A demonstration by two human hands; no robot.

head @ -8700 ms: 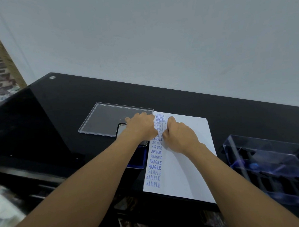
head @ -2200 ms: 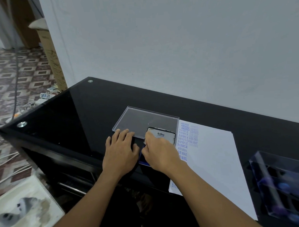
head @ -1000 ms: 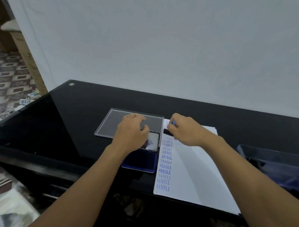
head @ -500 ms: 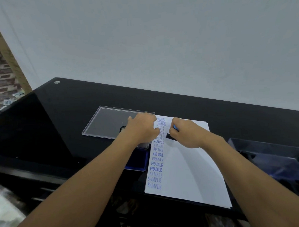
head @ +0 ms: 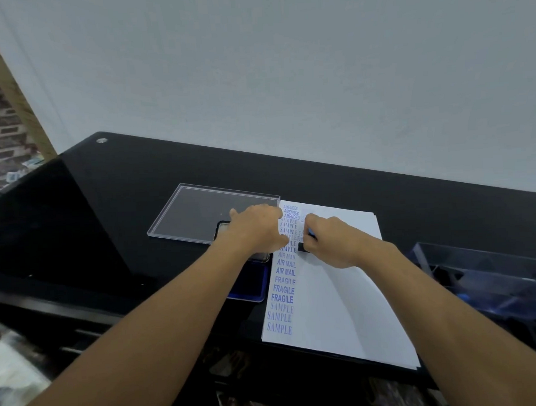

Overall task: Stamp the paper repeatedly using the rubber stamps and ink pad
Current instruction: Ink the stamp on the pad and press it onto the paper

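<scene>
Because the paper (head: 335,292) must not slide under a press, my left hand (head: 255,229) lies loose and flat, holding nothing, over the ink pad (head: 249,288) at its left edge, while my right hand (head: 329,240) pinches the stamp (head: 302,247) down onto the paper just beside the printed column (head: 283,272).

Stretches both bare forearms forward; lays left hand (head: 255,231) palm down, fingers relaxed; pinches small black rubber stamp (head: 301,247) in curled right hand (head: 330,241).
</scene>
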